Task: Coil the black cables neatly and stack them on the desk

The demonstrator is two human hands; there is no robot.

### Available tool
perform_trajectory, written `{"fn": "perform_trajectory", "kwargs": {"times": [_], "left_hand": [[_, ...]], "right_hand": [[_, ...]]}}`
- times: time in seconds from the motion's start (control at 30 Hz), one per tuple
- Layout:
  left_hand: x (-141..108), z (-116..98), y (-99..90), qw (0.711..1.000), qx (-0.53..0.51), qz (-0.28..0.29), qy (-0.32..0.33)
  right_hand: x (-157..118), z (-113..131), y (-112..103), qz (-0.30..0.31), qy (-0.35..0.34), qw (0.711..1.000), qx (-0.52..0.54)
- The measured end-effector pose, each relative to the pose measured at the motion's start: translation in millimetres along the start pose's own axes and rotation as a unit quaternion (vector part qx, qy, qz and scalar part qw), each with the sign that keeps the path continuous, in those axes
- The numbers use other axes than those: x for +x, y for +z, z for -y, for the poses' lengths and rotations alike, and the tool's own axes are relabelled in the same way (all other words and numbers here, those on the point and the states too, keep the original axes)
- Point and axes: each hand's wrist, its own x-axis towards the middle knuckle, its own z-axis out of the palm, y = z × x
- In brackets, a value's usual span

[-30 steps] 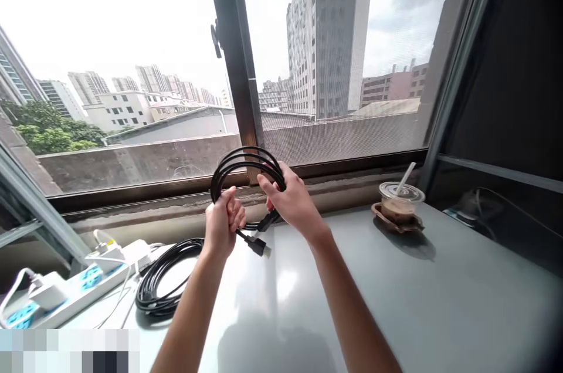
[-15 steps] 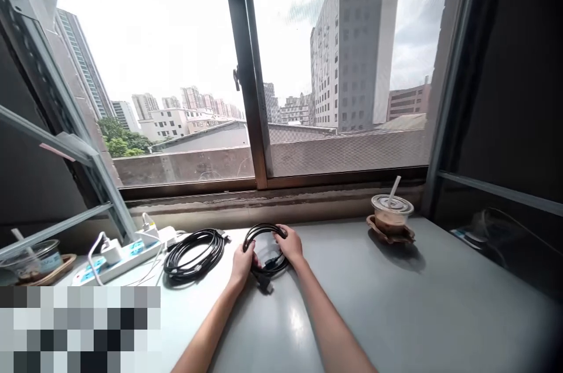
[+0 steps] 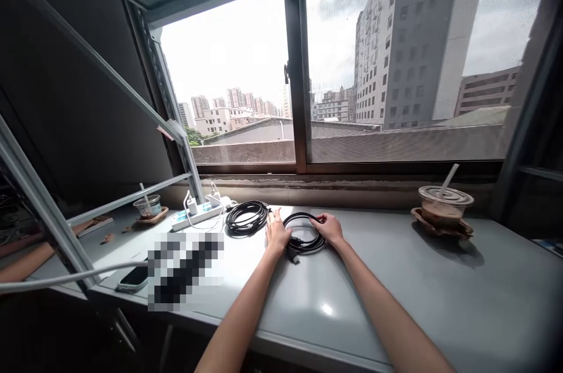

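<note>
Right hand (image 3: pixel 329 228) fingers pinch black cable coil (image 3: pixel 312 250) on surface (image 3: pixel 382 244), right of second coil (image 3: pixel 231 222), left hand (image 3: pixel 278 235) fingers spread beside pinched one, whose loops could spring loose if grip slackens

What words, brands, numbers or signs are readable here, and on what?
None can be read.
Cup on the left: bluish marking, too small to read.
Coiled cable on the right: no legible lettering.
Coiled cable on the left: no legible lettering.
</note>
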Motion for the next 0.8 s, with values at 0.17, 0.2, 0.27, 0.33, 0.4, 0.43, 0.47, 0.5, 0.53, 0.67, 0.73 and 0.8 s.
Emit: {"fn": "perform_trajectory", "kwargs": {"times": [0.17,0.2,0.27,0.33,0.4,0.43,0.47,0.5,0.53,0.67,0.73,0.8], "left_hand": [[5,10,7.6,0.998,-0.015,0.043,0.051],[7,12,9.4,0.998,-0.02,0.043,0.051],[10,15,12.6,0.998,-0.03,0.038,0.046],[11,17,15.0,0.997,-0.042,0.04,0.044],[10,17,17.1,0.997,-0.052,0.044,0.043],[9,17,18.2,0.997,-0.056,0.044,0.044],[9,17,19.3,0.996,-0.057,0.044,0.044],[9,17,20.4,0.996,-0.056,0.043,0.045],[9,17,21.3,0.996,-0.054,0.046,0.049],[20,26,19.3,0.992,-0.036,0.093,0.078],[32,32,14.6,0.986,-0.029,0.127,0.104],[45,37,10.1,0.98,-0.026,0.15,0.131]], "right_hand": [[-3,-1,-1,0.027,0.001,0.999,-0.037],[-4,-2,-1,0.027,0.001,0.999,-0.042],[-4,-3,0,0.022,-0.001,0.998,-0.051],[-5,-5,1,0.011,-0.007,0.998,-0.06],[-4,-7,1,-0.003,-0.018,0.998,-0.068],[-4,-8,0,-0.009,-0.025,0.997,-0.071],[-4,-9,-1,-0.015,-0.032,0.997,-0.073],[-4,-10,-2,-0.018,-0.038,0.996,-0.075],[-4,-10,-3,-0.022,-0.043,0.996,-0.076],[-9,-8,-4,-0.04,-0.042,0.995,-0.079],[-12,-5,-2,-0.053,-0.031,0.995,-0.082],[-11,-2,2,-0.065,-0.021,0.994,-0.089]]}}
